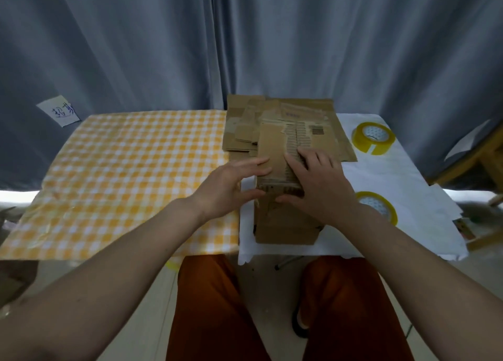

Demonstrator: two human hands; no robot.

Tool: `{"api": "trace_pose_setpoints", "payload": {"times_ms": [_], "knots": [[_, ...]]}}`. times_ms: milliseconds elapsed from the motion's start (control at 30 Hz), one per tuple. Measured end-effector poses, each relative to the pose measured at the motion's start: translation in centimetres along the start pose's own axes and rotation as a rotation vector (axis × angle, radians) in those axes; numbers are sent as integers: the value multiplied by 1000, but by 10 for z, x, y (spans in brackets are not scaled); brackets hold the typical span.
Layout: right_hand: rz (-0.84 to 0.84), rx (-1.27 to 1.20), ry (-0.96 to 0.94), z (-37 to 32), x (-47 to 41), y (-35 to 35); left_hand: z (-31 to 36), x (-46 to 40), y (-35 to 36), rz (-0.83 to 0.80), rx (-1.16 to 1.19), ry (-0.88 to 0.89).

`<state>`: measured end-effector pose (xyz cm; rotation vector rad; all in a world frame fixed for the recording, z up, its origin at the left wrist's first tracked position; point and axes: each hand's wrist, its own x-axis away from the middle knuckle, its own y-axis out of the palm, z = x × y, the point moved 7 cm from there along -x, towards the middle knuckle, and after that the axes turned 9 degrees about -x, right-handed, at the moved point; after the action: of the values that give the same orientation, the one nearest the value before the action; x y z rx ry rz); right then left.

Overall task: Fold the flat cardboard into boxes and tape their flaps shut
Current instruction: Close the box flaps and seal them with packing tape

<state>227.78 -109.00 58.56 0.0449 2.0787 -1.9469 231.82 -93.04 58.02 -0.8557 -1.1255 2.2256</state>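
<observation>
Two hands work the same piece: the left hand (234, 182) and the right hand (317, 182) both rest on a flat cardboard blank (272, 148) that lies on top of a stack of flattened cardboard (324, 121) at the right-centre of the tabletop (381, 170). The blank's long axis runs away from the person, from the near edge of the stack toward the grey curtain (163, 47). Its near end sits between the hands, directly ahead of them. The left hand holds the left edge with fingers laid nearly straight across the top face and the thumb below the near end; the right hand covers the right part, where the surface is torn to bare corrugation, with fingers bent over it and the thumb under the near edge. Both hands are equally near, so neither needs to reach. A lower cardboard piece (285, 227) projects toward the person beneath them. Two rolls of yellowish tape (373, 138) (379, 207) lie to the right of the stack, closer to the right hand. The likely next step is to lift the blank toward the person and open it into a tube. A yellow checked cloth (122, 170) covers the left part of the tabletop.
</observation>
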Motion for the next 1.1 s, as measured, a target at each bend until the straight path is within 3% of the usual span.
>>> {"api": "trace_pose_setpoints", "payload": {"times_ms": [233, 333, 433, 600, 767, 900, 1100], "knots": [[45, -41, -49, -7, 2, -5, 18, 7, 14, 317, -201, -13], [88, -242, -83, 15, 12, -10, 17, -2, 11, 340, -356, 55], [137, -461, 58, 44, 22, -2, 17, -17, 8, 348, -466, 98], [247, -627, 13, 46, 25, 8, 24, -31, 11, 435, -394, 96], [186, -583, -86, 59, 35, 12, 26, -30, 7, 577, -218, -25], [156, -529, -162, 71, 49, 12, 23, -26, 6, 530, -198, -59], [207, -698, -93, 62, 45, 11, 48, -39, 27, 168, -623, -90]]}}
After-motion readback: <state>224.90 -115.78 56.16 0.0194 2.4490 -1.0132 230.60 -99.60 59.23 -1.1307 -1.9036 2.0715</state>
